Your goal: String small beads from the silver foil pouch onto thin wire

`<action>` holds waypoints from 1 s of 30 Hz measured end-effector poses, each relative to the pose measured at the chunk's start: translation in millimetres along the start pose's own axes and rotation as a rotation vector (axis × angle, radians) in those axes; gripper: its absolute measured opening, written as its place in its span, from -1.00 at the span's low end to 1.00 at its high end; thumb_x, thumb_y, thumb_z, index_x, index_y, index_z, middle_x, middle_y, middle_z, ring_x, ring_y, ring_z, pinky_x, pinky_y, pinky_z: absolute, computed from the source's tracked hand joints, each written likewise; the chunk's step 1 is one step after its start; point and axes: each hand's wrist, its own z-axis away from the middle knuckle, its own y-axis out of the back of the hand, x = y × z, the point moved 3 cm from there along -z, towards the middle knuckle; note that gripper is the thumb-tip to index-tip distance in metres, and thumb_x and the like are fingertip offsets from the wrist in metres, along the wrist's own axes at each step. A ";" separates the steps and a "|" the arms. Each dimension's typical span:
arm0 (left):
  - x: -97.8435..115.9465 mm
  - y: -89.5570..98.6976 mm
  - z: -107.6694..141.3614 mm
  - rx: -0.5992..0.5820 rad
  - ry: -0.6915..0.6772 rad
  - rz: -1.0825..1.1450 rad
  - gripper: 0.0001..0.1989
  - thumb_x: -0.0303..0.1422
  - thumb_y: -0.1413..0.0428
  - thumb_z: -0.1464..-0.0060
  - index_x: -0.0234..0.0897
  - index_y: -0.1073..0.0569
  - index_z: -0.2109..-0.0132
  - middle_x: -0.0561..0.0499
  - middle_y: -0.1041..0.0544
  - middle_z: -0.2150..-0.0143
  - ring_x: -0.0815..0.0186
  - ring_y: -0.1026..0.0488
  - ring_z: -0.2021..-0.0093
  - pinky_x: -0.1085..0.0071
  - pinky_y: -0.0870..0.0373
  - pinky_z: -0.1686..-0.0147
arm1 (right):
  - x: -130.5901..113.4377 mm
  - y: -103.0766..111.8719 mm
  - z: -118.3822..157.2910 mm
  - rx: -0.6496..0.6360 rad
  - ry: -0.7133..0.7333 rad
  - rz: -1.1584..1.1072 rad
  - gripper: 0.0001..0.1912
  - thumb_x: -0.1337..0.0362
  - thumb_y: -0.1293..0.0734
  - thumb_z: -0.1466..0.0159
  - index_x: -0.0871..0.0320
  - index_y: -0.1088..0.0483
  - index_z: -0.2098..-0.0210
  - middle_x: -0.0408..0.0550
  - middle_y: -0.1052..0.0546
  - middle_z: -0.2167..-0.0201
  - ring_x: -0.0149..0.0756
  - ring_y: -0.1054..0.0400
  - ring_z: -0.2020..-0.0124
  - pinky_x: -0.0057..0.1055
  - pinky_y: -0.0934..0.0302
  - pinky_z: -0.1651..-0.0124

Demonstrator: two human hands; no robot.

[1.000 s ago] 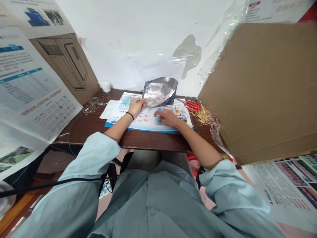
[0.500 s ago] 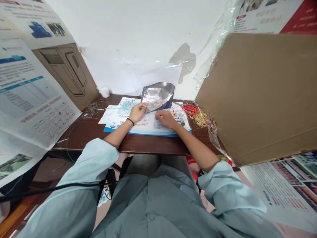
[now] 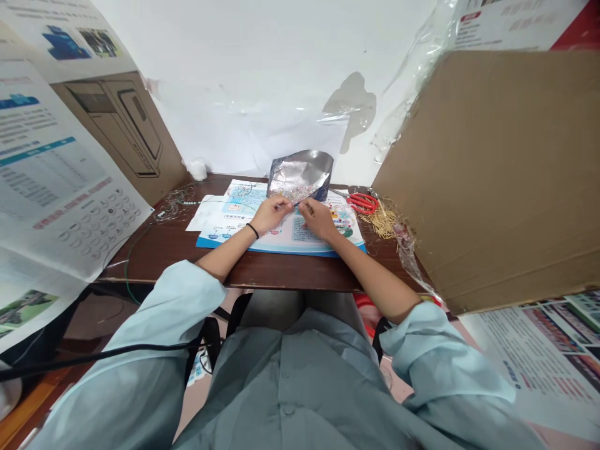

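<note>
My left hand [image 3: 274,212], with a black band at the wrist, is closed in a pinch in front of an opened silver-lined pouch [image 3: 300,175]. Small multicoloured beads [image 3: 296,192] lie inside the pouch. Close by on the right, my right hand [image 3: 317,217] is also pinched, its fingertips almost meeting those of the left. Whatever lies between the fingers is too small to make out. A thin green cord [image 3: 220,201] carrying a few pale beads runs from the left side of the table towards my left hand. Both hands are above a printed sheet [image 3: 281,245].
Red-handled scissors [image 3: 362,202] lie right of the pouch, beside a pile of thin golden sticks [image 3: 382,220]. Tangled clear thread [image 3: 173,205] sits on the left of the dark table [image 3: 276,272]. Cardboard panels [image 3: 506,175] flank both sides, with a white wall behind.
My right hand has moved slightly up, and its fingertips are now closer to the left hand's. My left hand has turned inward a little. The view has shifted slightly.
</note>
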 end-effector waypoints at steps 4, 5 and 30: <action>6.4 -2.5 1.4 -0.012 -0.089 0.027 -0.86 -0.30 -0.18 -0.08 -0.23 -0.53 0.40 -0.02 -0.53 0.33 0.27 -0.41 0.25 0.35 -0.29 0.14 | 4.9 -9.1 -1.0 -0.164 -0.062 -0.301 -0.53 -0.07 -0.30 -0.26 0.04 -0.29 -0.04 -0.18 -0.56 0.31 -0.46 -0.32 0.59 -0.45 -0.26 0.44; 6.9 -3.1 2.1 -0.012 -0.091 0.027 -0.86 -0.32 -0.17 -0.09 -0.23 -0.53 0.40 -0.02 -0.52 0.32 0.28 -0.41 0.25 0.35 -0.29 0.15 | 5.8 -10.9 -1.1 -0.194 -0.076 -0.341 -0.54 -0.08 -0.31 -0.24 0.05 -0.30 -0.01 -0.19 -0.56 0.36 -0.46 -0.30 0.61 -0.45 -0.26 0.46; -5.7 3.4 -3.4 0.037 -0.179 -0.227 -0.81 -0.59 0.02 0.08 -0.28 -0.44 0.45 0.02 -0.48 0.39 0.28 -0.40 0.28 0.38 -0.31 0.20 | 9.2 -9.6 -2.5 -0.138 0.034 -0.209 -0.83 0.22 -0.26 -0.25 0.13 -0.36 0.43 -0.21 -0.53 0.55 -0.46 -0.30 0.62 -0.48 -0.17 0.43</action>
